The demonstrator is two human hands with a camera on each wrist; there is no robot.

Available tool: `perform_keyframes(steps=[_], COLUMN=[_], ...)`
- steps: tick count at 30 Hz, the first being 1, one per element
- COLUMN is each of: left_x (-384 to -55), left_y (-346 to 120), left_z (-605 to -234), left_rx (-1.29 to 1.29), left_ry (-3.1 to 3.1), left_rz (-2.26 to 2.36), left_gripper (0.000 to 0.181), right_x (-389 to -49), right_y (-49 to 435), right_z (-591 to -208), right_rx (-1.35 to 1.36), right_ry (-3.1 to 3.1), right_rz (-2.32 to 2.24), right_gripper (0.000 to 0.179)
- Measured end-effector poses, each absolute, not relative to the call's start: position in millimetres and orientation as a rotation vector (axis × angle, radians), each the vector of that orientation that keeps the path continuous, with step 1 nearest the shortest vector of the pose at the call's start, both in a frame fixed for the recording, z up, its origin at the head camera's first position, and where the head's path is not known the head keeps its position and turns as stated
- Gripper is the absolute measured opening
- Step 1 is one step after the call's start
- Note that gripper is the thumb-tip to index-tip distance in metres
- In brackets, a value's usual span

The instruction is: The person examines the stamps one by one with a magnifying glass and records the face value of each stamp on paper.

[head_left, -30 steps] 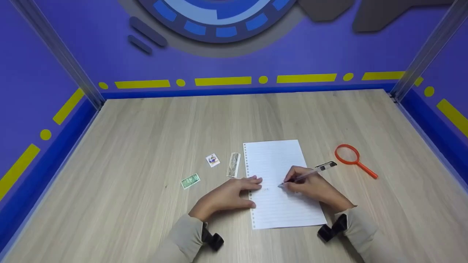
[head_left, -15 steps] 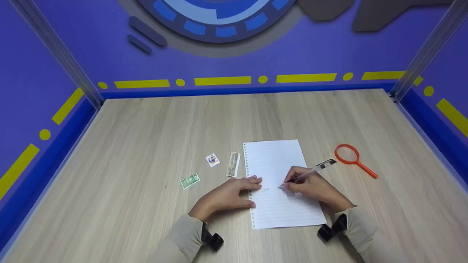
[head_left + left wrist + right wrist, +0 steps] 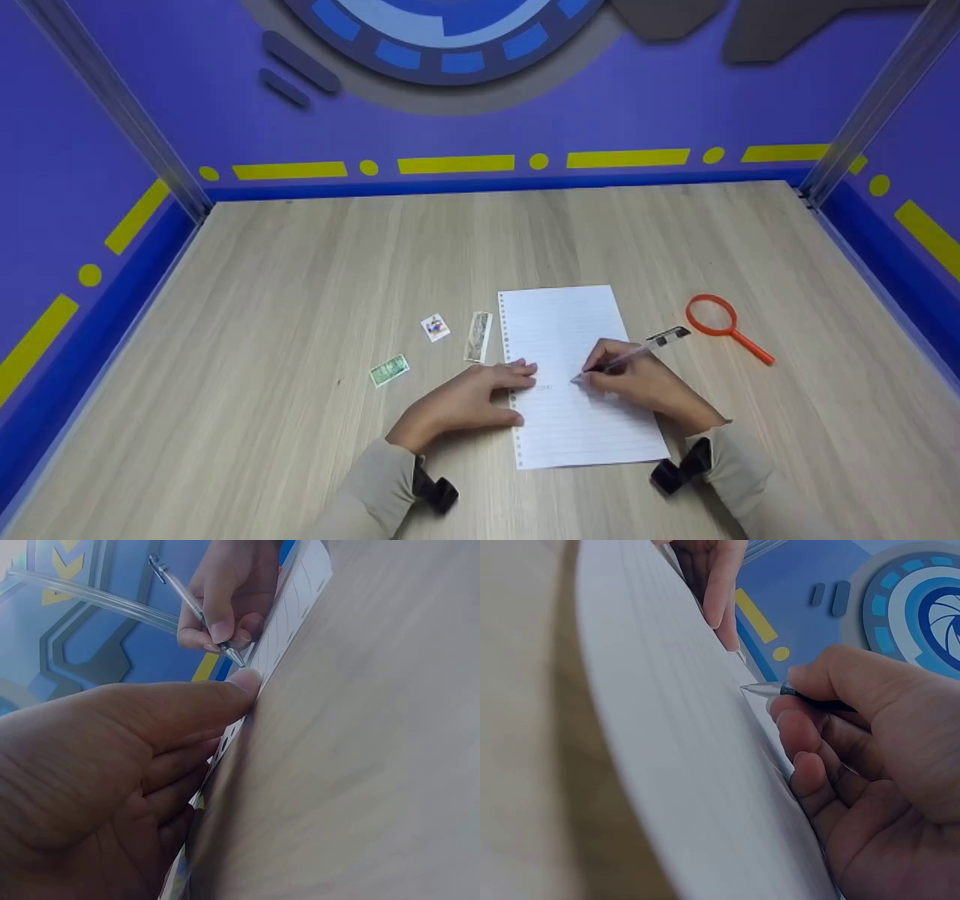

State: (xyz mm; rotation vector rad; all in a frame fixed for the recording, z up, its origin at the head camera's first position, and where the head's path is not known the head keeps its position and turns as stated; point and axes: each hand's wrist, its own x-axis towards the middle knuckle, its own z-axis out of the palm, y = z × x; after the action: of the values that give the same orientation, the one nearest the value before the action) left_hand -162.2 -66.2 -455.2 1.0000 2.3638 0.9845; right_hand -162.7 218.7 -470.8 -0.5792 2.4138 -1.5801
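A lined, hole-punched sheet of paper (image 3: 562, 322) lies on the table in the head view, with a short line of faint marks near its left edge. My left hand (image 3: 465, 397) rests on that edge, fingers extended and thumb apart. Between the thumb and fingers of my right hand (image 3: 637, 384) is a clear pen with a black clip (image 3: 660, 340), pinched and slanted. Its metal tip (image 3: 759, 690) is at the paper's surface in the right wrist view; whether it touches is hard to tell. In the left wrist view my left thumb (image 3: 202, 701) presses the sheet's punched edge.
Left of the sheet lie a green stamp (image 3: 389, 370), a small white stamp with a coloured picture (image 3: 435, 328) and a long narrow grey stamp (image 3: 478, 337). An orange magnifying glass (image 3: 752, 348) lies to the right. Blue-purple walls (image 3: 480, 135) border the wooden table.
The pen's clip end has risen slightly in view while its tip makes small shifts over the paper. Left hand, sheet, stamps and magnifying glass keep their places.
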Motion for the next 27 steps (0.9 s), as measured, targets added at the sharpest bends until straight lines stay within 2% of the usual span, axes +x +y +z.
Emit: perform_keyframes(steps=[27], left_x=[-162.1], left_y=[-66.5], left_z=[-455.0], left_rx=[1.005], left_ry=[2.370], left_rz=[0.967], left_gripper=[0.054], right_x=[-162.3], right_y=[219.0], right_z=[-469.6], right_rx=[-0.559], right_ry=[2.379], right_rz=[-1.593], right_gripper=[0.009])
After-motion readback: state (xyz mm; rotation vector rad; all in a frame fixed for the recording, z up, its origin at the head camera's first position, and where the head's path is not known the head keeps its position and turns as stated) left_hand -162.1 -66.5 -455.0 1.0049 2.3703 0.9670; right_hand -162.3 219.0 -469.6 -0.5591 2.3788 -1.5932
